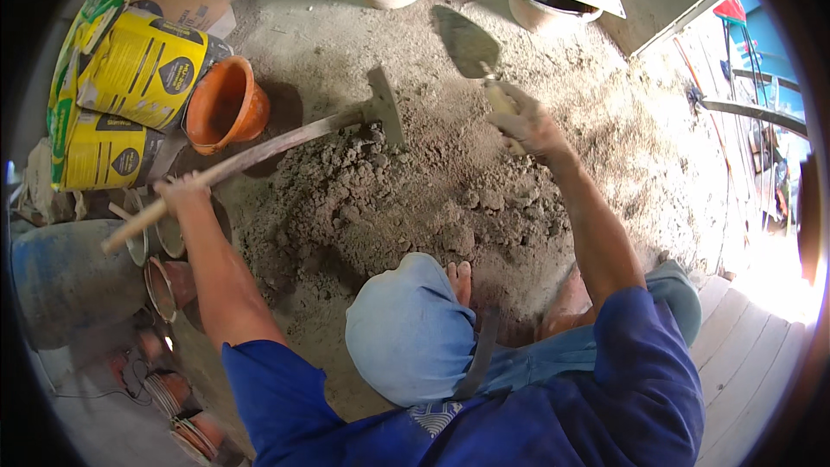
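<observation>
While left grip (183,193) clasps hoe (285,137), right (532,128) clasps trowel (469,45).

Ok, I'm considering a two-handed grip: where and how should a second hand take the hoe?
Probably mid-shaft on the hoe, between the left hand and the blade, from the near side: that stretch is slim, bare and slants across in front. The right hand holds a trowel.

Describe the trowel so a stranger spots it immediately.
Find the crumbly grey heap mid-floor. Toward its far side, the right hand holds the trowel, blade pointing forward. Unlike the long-handled hoe in the left hand, it has a short handle.
</observation>
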Action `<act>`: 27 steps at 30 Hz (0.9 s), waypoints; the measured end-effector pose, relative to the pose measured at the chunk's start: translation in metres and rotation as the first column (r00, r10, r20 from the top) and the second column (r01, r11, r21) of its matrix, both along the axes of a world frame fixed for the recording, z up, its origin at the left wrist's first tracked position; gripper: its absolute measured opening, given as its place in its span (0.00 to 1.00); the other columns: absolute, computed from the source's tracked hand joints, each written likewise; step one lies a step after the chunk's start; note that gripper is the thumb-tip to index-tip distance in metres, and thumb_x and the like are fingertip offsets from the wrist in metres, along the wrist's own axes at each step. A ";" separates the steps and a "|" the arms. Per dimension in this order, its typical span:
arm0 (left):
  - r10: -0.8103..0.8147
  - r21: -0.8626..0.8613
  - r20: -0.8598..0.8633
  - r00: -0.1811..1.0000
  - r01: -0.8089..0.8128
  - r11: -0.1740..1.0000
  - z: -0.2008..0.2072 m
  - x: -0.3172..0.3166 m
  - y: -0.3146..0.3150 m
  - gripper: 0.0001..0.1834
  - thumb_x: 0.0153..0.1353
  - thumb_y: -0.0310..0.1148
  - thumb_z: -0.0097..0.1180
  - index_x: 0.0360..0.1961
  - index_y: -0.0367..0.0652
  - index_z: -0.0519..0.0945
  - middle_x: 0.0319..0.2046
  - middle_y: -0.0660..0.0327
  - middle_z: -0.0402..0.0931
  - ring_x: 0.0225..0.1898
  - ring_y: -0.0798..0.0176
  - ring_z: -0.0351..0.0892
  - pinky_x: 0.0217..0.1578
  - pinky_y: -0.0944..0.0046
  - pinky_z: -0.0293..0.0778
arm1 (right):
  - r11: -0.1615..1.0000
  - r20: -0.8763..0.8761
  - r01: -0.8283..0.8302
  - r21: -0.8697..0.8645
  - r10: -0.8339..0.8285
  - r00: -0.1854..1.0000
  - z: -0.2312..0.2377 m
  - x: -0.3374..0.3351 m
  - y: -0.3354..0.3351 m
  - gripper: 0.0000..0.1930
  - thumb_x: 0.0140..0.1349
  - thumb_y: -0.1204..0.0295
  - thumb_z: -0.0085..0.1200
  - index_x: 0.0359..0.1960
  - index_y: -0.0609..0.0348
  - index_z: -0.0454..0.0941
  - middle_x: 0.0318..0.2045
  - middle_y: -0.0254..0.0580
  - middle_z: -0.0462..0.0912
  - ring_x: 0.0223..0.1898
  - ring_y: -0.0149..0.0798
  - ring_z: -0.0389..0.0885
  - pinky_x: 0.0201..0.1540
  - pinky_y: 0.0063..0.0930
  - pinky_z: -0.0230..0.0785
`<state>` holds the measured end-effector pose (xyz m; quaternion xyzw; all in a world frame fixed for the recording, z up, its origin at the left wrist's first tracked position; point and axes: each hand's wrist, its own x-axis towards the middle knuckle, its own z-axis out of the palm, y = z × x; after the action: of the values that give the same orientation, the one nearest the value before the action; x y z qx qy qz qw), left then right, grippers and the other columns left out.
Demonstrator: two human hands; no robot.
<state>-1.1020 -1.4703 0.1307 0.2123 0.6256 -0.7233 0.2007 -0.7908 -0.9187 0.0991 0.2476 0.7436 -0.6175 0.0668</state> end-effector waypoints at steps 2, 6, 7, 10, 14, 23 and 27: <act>-0.057 -0.589 0.783 0.620 0.767 0.254 -0.028 0.010 0.015 0.22 0.64 0.54 0.55 0.55 0.57 0.73 0.39 0.63 0.77 0.37 0.60 0.79 0.42 0.49 0.71 | 0.855 -0.436 0.068 0.515 0.192 0.879 -0.050 -0.006 0.004 0.34 0.68 0.66 0.61 0.75 0.54 0.63 0.32 0.32 0.77 0.20 0.22 0.73 0.18 0.17 0.73; 0.291 -0.286 0.898 0.329 0.941 -0.182 -0.080 0.039 -0.063 0.25 0.62 0.59 0.60 0.48 0.52 0.72 0.33 0.62 0.79 0.30 0.58 0.81 0.34 0.54 0.81 | -0.079 -0.094 0.215 0.973 0.719 0.689 -0.060 -0.022 -0.041 0.21 0.69 0.71 0.54 0.63 0.59 0.74 0.48 0.42 0.79 0.33 0.28 0.81 0.42 0.24 0.79; 0.292 -0.259 0.909 0.298 0.952 -0.165 -0.088 0.041 -0.060 0.24 0.63 0.58 0.59 0.45 0.52 0.73 0.33 0.63 0.79 0.30 0.58 0.81 0.35 0.54 0.81 | -0.295 0.106 0.138 0.946 0.679 0.727 -0.038 -0.020 -0.060 0.19 0.69 0.72 0.52 0.61 0.60 0.76 0.53 0.45 0.79 0.37 0.30 0.84 0.49 0.26 0.80; 0.286 -0.185 0.935 0.211 0.976 -0.115 -0.111 0.044 -0.046 0.20 0.65 0.56 0.57 0.38 0.50 0.74 0.31 0.64 0.79 0.30 0.58 0.80 0.36 0.53 0.79 | 0.223 -0.099 -0.049 0.974 0.607 0.789 -0.040 -0.001 -0.099 0.17 0.68 0.73 0.52 0.58 0.62 0.78 0.64 0.50 0.75 0.51 0.38 0.85 0.65 0.32 0.76; 0.289 -0.190 0.938 0.192 0.981 -0.033 -0.130 0.050 -0.104 0.19 0.66 0.54 0.54 0.32 0.50 0.75 0.29 0.67 0.79 0.31 0.58 0.80 0.40 0.50 0.78 | 0.779 -0.321 -0.192 0.596 0.451 0.833 -0.057 0.016 -0.138 0.20 0.67 0.72 0.53 0.61 0.59 0.75 0.68 0.51 0.73 0.58 0.46 0.83 0.65 0.33 0.76; 0.285 -0.168 0.932 0.223 0.964 -0.205 -0.117 0.061 -0.041 0.27 0.76 0.52 0.35 0.60 0.51 0.80 0.50 0.69 0.83 0.56 0.65 0.77 0.63 0.53 0.67 | 0.938 0.149 -0.323 0.130 0.303 0.941 -0.054 0.008 -0.095 0.25 0.69 0.71 0.53 0.68 0.53 0.72 0.57 0.55 0.82 0.63 0.49 0.77 0.59 0.38 0.81; 0.228 -0.153 0.957 0.181 0.979 -0.138 -0.119 0.064 -0.069 0.28 0.76 0.52 0.36 0.62 0.49 0.79 0.55 0.67 0.82 0.59 0.66 0.77 0.65 0.58 0.66 | 0.546 -0.311 -0.063 0.835 0.564 0.765 -0.056 -0.002 -0.133 0.40 0.69 0.69 0.51 0.80 0.50 0.46 0.51 0.60 0.85 0.53 0.59 0.85 0.56 0.44 0.82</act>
<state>-1.0379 -1.5391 0.0112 0.5809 -0.3598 -0.6964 0.2194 -0.7924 -1.0517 0.0433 -0.0820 0.9541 -0.2463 -0.1492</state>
